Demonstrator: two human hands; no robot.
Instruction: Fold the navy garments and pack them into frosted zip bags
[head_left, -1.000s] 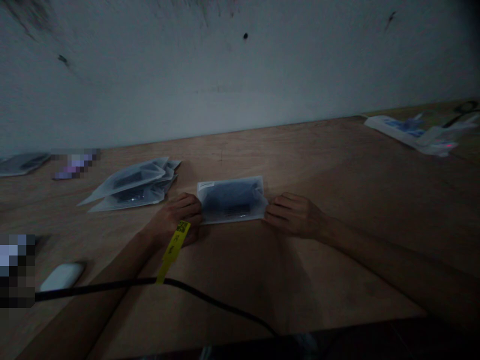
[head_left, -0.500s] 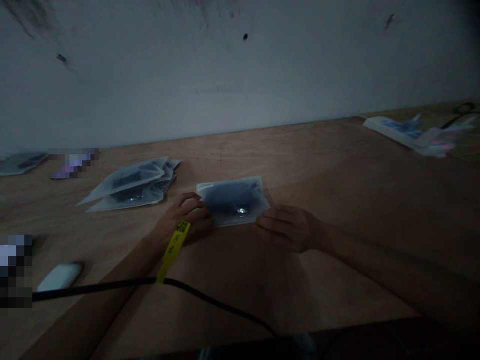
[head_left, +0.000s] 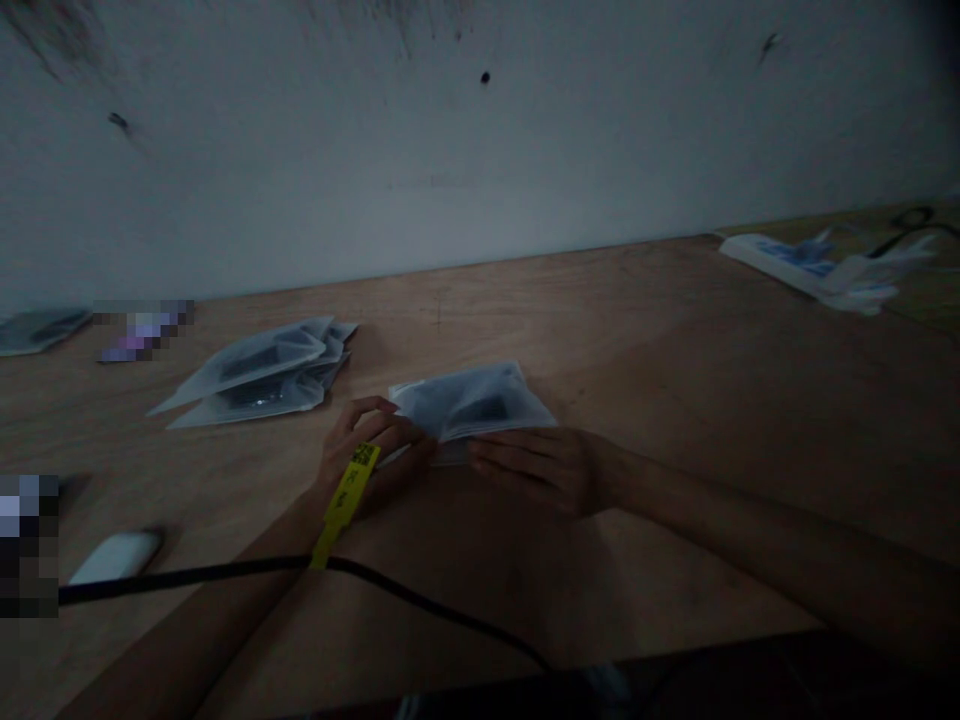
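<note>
Both hands grasp a frosted bag [head_left: 480, 395] on the table [head_left: 637, 330], just right of the pile of frosted bags [head_left: 262, 370].
From my distant seat I see the left hand [head_left: 390, 438] curled on the bag's near left corner and the right hand [head_left: 536, 470] on its near edge; both thumbs are hidden, and the dark contents blur through the plastic. A yellow tag [head_left: 345, 505] on a black cable [head_left: 427, 600], nearer me than the pile, covers part of the left hand. Nearer too, left of the pile, the cable partly hides a white object [head_left: 116, 556]. Beyond the pile's left end, a pixelated item [head_left: 146, 330] is unreadable; another bag [head_left: 45, 330] farther left is cut off.
</note>
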